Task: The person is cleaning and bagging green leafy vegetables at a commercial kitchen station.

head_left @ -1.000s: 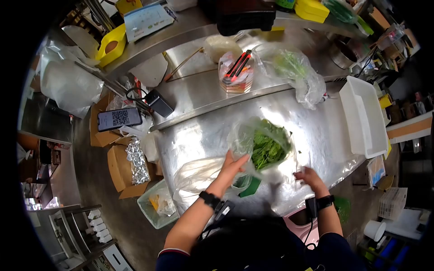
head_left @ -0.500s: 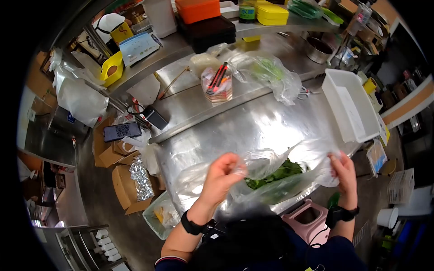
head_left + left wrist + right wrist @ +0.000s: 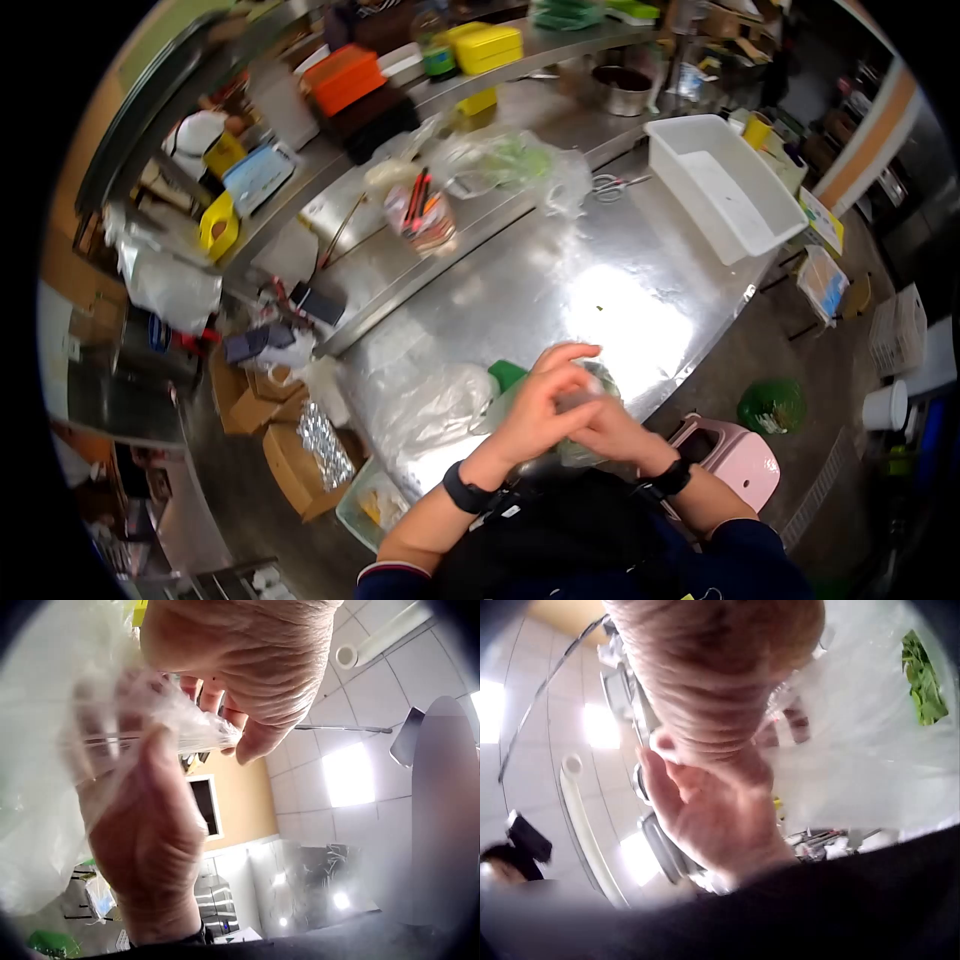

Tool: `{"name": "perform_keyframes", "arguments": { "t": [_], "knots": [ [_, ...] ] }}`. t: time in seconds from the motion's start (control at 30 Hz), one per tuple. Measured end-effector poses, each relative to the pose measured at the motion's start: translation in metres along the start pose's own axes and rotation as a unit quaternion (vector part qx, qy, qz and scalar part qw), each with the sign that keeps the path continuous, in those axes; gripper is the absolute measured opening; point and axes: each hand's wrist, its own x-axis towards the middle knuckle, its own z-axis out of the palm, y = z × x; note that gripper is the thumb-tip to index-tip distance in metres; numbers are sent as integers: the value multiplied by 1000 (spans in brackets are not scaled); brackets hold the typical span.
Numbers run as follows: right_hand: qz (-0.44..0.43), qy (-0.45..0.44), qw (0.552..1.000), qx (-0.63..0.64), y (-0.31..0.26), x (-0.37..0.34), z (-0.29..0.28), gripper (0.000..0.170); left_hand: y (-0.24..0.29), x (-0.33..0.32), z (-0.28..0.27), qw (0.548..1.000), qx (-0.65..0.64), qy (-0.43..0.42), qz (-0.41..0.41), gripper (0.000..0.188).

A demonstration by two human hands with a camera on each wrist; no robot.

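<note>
My left hand [image 3: 548,408] and right hand [image 3: 612,432] meet close together over the near edge of the steel table, both at the mouth of a clear plastic bag [image 3: 45,802]. In the left wrist view, the left fingers pinch a twisted, gathered strip of the plastic. The right hand [image 3: 146,832] grips the bag beside it, its fingers partly seen through the film. Leafy greens [image 3: 924,679] show inside the bag in the right wrist view. From the head, the hands cover most of the bag.
Crumpled clear plastic [image 3: 435,405] lies on the table at left, by a green object [image 3: 507,374]. A white tub [image 3: 725,190], scissors [image 3: 612,186] and a bag of greens [image 3: 515,160] stand further back. A pink stool [image 3: 735,465] is at right, below the table.
The hands, apart on either side of the open bag half a second ago, have come together and gathered its mouth. The head view has shifted to the right.
</note>
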Motion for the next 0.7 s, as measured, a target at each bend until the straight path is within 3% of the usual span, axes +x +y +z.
{"name": "perform_keyframes", "arguments": {
  "t": [0.03, 0.07, 0.1, 0.13, 0.17, 0.2, 0.23, 0.27, 0.3, 0.33, 0.37, 0.4, 0.43, 0.47, 0.5, 0.57, 0.63, 0.7],
  "knots": [
    [-63, 76, 989, -114, 10, 0, 3, 34, -9, -2, 0, 1000, 1, -18, 9, 27],
    [56, 103, 992, 47, 12, -4, 0, 32, -17, -4, 0, 999, -4, 30, -23, 42],
    [167, 122, 955, 211, 13, -8, -4, 31, -31, -11, -1, 995, -10, 82, -57, 58],
    [168, 132, 954, 212, 13, -9, -10, 31, -58, -26, -3, 993, 36, 20, -108, 82],
    [146, 155, 915, 343, 12, -9, -16, 31, -68, -28, 5, 993, 37, 10, -111, 82],
    [125, 170, 858, 469, 12, -10, -19, 31, -75, -32, 19, 969, 219, -63, -100, 81],
    [133, 166, 856, 471, 15, -12, -19, 31, -85, -37, 33, 908, 390, -130, -86, 80],
    [113, 105, 894, 421, 19, -11, -18, 32, -118, -44, 43, 934, 355, -31, 12, 60],
    [90, 44, 924, 370, 22, -11, -17, 34, -132, -44, 49, 935, 353, -30, 2, 60],
    [94, 48, 969, 222, 26, -13, -26, 37, -141, -42, 53, 967, 219, 45, -124, 45],
    [131, 91, 936, 313, 31, -18, -31, 36, -152, -43, 54, 959, 78, 122, -244, 34],
    [166, 158, 937, 263, 37, -22, -44, 33, -164, -45, 51, 952, 62, 172, -245, 28],
    [58, 230, 957, 168, 65, -26, -62, 32, -181, -47, 44, 944, 47, 222, -241, 28],
    [138, 301, 931, 151, 73, -39, -76, 31, -211, -54, 40, 924, -86, 266, -262, 26],
    [230, 375, 872, 215, 98, -55, -86, 37, -209, -52, 37, 925, -85, 263, -262, 26],
    [275, 301, 910, 81, 117, -80, -72, 56, -205, -51, 33, 877, -229, 273, -323, 25],
    [273, 116, 955, -17, 102, -85, -29, 79, -224, -55, 33, 878, -227, 235, -351, 27],
    [66, 73, 995, 18, 116, -68, 18, 93, -196, -41, 48, 882, -229, 195, -362, 29]
  ]
}}
